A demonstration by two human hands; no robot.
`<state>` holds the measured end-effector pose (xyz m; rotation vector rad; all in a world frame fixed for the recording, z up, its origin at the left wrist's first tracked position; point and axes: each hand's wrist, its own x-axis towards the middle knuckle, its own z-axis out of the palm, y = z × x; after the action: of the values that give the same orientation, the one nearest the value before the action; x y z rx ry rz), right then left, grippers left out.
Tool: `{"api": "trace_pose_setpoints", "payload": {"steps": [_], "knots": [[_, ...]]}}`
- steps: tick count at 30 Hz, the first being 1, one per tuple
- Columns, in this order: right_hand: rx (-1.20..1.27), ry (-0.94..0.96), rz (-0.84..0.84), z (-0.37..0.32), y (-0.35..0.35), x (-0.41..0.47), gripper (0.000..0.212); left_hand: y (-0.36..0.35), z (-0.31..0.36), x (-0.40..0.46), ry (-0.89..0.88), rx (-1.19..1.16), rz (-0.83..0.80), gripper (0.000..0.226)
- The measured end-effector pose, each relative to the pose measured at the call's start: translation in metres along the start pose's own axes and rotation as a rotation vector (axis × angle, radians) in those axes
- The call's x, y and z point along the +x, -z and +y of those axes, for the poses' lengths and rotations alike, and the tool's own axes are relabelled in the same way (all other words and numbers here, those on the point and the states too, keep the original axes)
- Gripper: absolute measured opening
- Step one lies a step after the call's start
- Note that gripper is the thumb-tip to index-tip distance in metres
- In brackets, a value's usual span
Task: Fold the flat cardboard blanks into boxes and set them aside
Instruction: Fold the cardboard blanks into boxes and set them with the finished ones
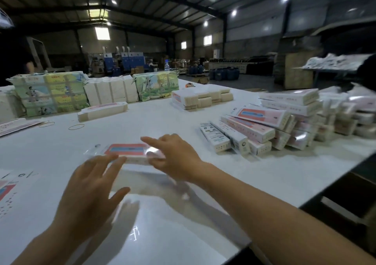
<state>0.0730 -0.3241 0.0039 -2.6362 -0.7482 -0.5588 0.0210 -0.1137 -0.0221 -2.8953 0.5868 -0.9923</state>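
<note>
Across white tabletop (61, 148), dim warehouse behind. Mid-near: box (130, 152), right hand (175, 156) fingers loosely resting on it; left hand (91, 189) spread flat beside. Folded boxes (274, 126) heaped right; bundled blanks (101, 111) far left.

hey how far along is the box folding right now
Done: a pile of folded boxes sits set aside on the right of the table. In hand: one pink box lies in front, the left hand open at its near edge and the right hand resting on its right end. Left: stacks of flat blanks and wrapped bundles further back, so plenty remains.
</note>
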Motion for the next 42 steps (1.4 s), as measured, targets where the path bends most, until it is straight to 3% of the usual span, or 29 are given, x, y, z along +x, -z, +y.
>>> {"api": "trace_pose_setpoints", "payload": {"steps": [4, 7, 8, 11, 14, 17, 19, 22, 27, 31, 37, 42], "knots": [[-0.165, -0.183, 0.257, 0.069, 0.072, 0.006, 0.037, -0.015, 0.002, -0.006, 0.140, -0.201, -0.175, 0.016], [-0.367, -0.371, 0.475, 0.133, 0.105, -0.017, 0.035, -0.021, -0.001, -0.006, 0.136, -0.337, -0.299, 0.019], [-0.432, -0.473, 0.473, 0.154, 0.112, -0.028, 0.036, -0.024, -0.002, -0.004, 0.138, -0.358, -0.294, 0.022], [-0.651, -0.702, 0.249, 0.199, 0.115, -0.059, 0.038, -0.024, 0.000, -0.004, 0.161, -0.357, -0.278, 0.020], [-0.755, -0.676, 0.186, 0.209, 0.107, -0.069, 0.038, -0.025, -0.001, -0.005, 0.143, -0.351, -0.271, 0.017], [-0.694, -0.709, 0.153, 0.197, 0.107, -0.059, 0.043, -0.025, -0.001, -0.006, 0.146, -0.353, -0.275, 0.015], [-0.599, -0.651, 0.194, 0.174, 0.109, -0.044, 0.048, -0.025, 0.001, -0.006, 0.162, -0.339, -0.284, 0.012], [-0.429, -0.342, 0.306, 0.109, 0.095, -0.017, 0.036, -0.022, 0.005, -0.002, 0.163, -0.266, -0.334, 0.012], [-0.055, -0.006, 0.022, -0.002, 0.014, -0.002, 0.027, -0.017, 0.010, -0.001, 0.203, -0.242, -0.317, 0.023], [-0.039, 0.011, -0.158, -0.031, -0.046, -0.014, 0.030, -0.012, 0.009, -0.005, 0.228, -0.269, -0.323, 0.025], [0.010, 0.004, -0.112, -0.024, -0.057, -0.018, 0.028, -0.007, 0.006, -0.001, 0.211, -0.248, -0.380, 0.028], [0.024, 0.004, -0.107, -0.027, -0.056, -0.017, 0.026, 0.022, -0.085, 0.011, 0.479, -0.146, -0.464, 0.032]]}}
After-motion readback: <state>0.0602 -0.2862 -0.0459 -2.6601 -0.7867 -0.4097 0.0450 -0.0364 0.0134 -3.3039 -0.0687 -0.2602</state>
